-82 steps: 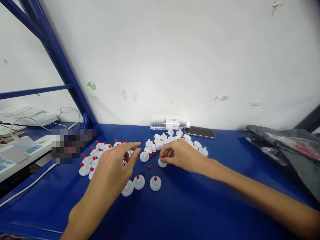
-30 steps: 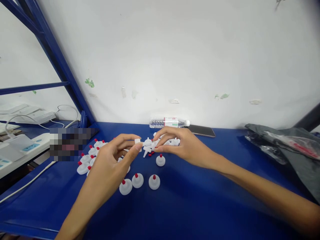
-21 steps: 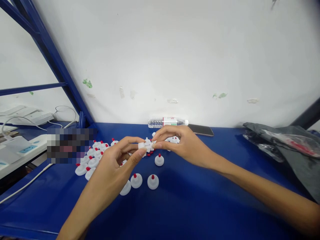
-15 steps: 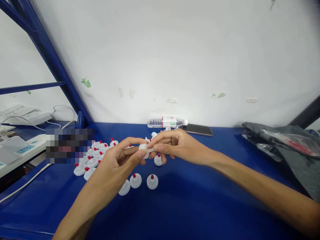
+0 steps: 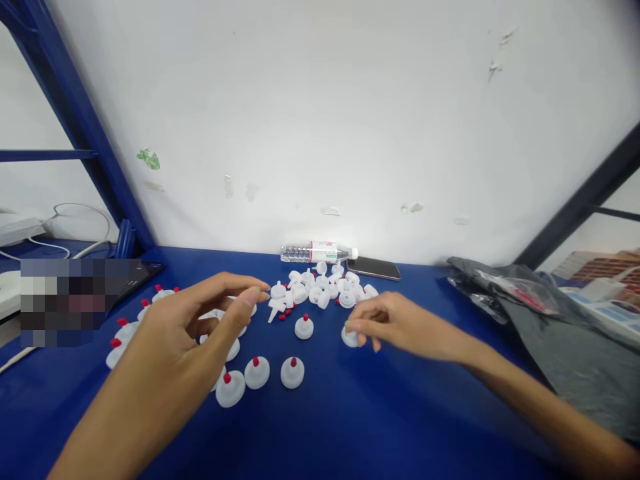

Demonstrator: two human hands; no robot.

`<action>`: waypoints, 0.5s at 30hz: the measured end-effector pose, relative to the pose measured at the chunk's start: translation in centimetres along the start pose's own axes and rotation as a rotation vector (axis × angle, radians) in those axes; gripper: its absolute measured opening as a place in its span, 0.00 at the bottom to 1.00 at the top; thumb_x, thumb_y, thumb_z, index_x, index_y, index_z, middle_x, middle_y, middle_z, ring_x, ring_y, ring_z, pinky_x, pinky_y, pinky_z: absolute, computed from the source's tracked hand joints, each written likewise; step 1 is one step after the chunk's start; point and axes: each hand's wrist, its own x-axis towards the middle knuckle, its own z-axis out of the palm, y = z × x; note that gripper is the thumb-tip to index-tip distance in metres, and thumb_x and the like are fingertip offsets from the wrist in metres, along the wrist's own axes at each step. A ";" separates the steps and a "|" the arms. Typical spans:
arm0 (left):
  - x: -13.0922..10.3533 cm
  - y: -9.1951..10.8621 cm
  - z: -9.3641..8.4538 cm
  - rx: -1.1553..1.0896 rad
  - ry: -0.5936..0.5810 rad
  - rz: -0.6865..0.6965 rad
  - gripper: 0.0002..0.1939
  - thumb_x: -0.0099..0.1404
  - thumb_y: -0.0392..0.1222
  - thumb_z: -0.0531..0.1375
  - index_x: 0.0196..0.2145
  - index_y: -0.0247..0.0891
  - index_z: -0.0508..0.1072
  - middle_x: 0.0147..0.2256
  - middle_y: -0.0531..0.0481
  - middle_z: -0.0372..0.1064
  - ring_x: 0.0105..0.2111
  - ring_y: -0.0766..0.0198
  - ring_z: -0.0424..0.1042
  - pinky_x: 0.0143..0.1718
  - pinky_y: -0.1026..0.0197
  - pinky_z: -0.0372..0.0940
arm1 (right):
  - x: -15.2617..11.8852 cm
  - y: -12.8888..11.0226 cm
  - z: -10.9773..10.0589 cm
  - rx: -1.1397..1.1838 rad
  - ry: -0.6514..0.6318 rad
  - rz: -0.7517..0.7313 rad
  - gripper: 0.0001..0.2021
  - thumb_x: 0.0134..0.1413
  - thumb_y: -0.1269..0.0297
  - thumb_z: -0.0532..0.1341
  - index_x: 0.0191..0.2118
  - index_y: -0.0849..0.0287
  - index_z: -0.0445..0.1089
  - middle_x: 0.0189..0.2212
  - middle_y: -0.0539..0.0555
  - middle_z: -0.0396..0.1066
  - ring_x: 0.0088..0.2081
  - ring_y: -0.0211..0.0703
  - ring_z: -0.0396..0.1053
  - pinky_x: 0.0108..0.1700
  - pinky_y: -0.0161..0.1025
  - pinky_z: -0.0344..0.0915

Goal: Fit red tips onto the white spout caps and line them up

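Observation:
On the right, my right hand [image 5: 387,321] pinches the top of a round white plastic cap [image 5: 349,337] at the table surface; its tip is hidden by my fingers. My left hand [image 5: 200,327] hovers over the left side with curved fingers, thumb and index slightly apart and nothing between them. Between the hands stands a white cap with a red tip [image 5: 304,327]. Nearer to me are more red-tipped caps [image 5: 293,373]. Several others lie partly hidden behind my left hand. Beyond is a heap of loose white caps and nozzle pieces [image 5: 323,283] with small red tips [image 5: 283,317].
A clear water bottle [image 5: 320,252] lies by the wall, with a dark phone [image 5: 374,268] beside it. Grey plastic bags [image 5: 545,333] cover the right side of the blue table [image 5: 350,427]. A blue metal frame [image 5: 95,133] rises at left, near a white cable [image 5: 17,360].
My hands have parted from the white piece they both held in the middle. The right hand has gone right and down to the table with a cap; the left has drawn back leftward. The view has shifted.

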 end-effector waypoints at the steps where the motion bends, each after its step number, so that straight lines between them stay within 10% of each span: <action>1: 0.1 -0.2 -0.3 0.011 0.012 0.012 0.20 0.65 0.65 0.58 0.40 0.51 0.80 0.34 0.54 0.80 0.28 0.59 0.77 0.21 0.64 0.67 | -0.3 0.6 0.8 -0.039 0.051 0.036 0.18 0.67 0.50 0.58 0.37 0.57 0.78 0.31 0.53 0.79 0.28 0.40 0.74 0.30 0.35 0.67; 6: 0.3 -0.7 -0.6 0.000 -0.001 -0.003 0.21 0.63 0.66 0.58 0.39 0.49 0.81 0.32 0.53 0.79 0.25 0.57 0.76 0.16 0.63 0.64 | -0.8 1.2 2.5 -0.216 0.223 0.026 0.16 0.68 0.50 0.56 0.45 0.53 0.76 0.28 0.50 0.77 0.28 0.43 0.72 0.30 0.38 0.64; 11: 0.1 -1.1 0.0 -0.034 0.008 0.006 0.22 0.62 0.65 0.59 0.40 0.48 0.81 0.35 0.50 0.80 0.27 0.56 0.79 0.13 0.65 0.65 | -1.0 2.0 -1.5 -0.406 0.538 0.049 0.21 0.69 0.45 0.53 0.43 0.55 0.76 0.24 0.51 0.73 0.25 0.44 0.68 0.29 0.40 0.58; 15: -0.2 -0.8 1.1 -0.015 0.018 -0.006 0.22 0.61 0.65 0.61 0.42 0.47 0.80 0.30 0.52 0.78 0.16 0.62 0.72 0.10 0.65 0.63 | -0.8 4.8 -3.5 -0.469 0.516 0.122 0.19 0.66 0.46 0.57 0.40 0.54 0.77 0.31 0.52 0.78 0.29 0.45 0.72 0.32 0.41 0.61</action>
